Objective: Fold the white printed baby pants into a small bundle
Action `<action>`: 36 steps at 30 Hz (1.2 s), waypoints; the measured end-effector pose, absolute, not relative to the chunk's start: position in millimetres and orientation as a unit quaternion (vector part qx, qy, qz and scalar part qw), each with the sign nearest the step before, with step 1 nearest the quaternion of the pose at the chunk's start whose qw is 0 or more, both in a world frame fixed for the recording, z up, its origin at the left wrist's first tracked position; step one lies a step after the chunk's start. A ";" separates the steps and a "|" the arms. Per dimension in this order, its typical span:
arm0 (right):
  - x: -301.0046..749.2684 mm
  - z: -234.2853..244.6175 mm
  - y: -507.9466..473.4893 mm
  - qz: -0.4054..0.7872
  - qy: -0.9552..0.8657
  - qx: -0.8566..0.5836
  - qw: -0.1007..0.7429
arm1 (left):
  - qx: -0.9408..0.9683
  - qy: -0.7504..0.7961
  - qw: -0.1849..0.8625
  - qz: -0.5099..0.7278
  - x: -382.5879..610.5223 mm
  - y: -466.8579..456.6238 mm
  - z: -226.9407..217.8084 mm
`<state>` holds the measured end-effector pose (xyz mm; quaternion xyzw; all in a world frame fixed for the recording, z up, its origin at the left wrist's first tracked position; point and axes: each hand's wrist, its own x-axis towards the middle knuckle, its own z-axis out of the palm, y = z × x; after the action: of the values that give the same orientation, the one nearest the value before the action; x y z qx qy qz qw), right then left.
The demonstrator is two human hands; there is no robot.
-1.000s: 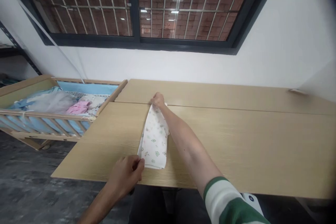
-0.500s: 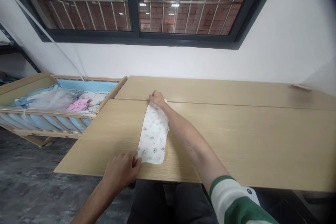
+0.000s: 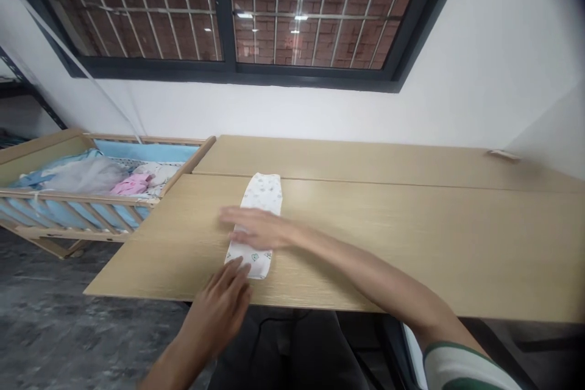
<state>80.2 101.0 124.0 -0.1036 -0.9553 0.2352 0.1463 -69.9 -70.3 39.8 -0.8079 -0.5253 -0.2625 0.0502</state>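
A white cloth (image 3: 262,192) with small green and grey prints lies as a long folded strip on the wooden tabletop (image 3: 388,244). My right hand (image 3: 258,228) stretches across the middle of the strip, fingers out flat and slightly blurred; it hides that part of the cloth. Whether the palm presses on the fabric or hovers just over it, I cannot tell. At the near left corner of the cloth, my left hand (image 3: 223,298) rests with its fingers extended, the tips touching the fabric's edge.
To the left stands a wooden crib (image 3: 109,198) with blue lining, holding a pink cloth (image 3: 133,183) and white netting (image 3: 89,175). Behind the table are a white wall and a barred window (image 3: 311,24). A small flat object (image 3: 504,155) lies at the far right.
My right hand has let go of the cloth's far end and come back toward me over its middle. My left hand has loosened its pinch on the near corner, fingers now extended.
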 end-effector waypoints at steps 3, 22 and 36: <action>79.4 95.3 74.2 0.245 -0.966 -0.020 0.086 | -0.803 -0.549 0.062 -0.224 -52.5 -81.4 35.4; 69.8 48.5 243.5 0.165 -0.963 -0.209 0.035 | -0.790 -0.566 0.103 -0.211 -50.5 -87.8 22.6; 68.8 59.2 281.3 0.057 -0.959 -0.270 0.070 | -0.780 -0.576 0.100 -0.222 -51.9 -82.1 24.7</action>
<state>68.8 281.3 59.2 -0.2696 -0.9588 0.0567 0.0699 -51.9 -82.1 24.7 -0.7800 -0.5764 -0.2220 0.0999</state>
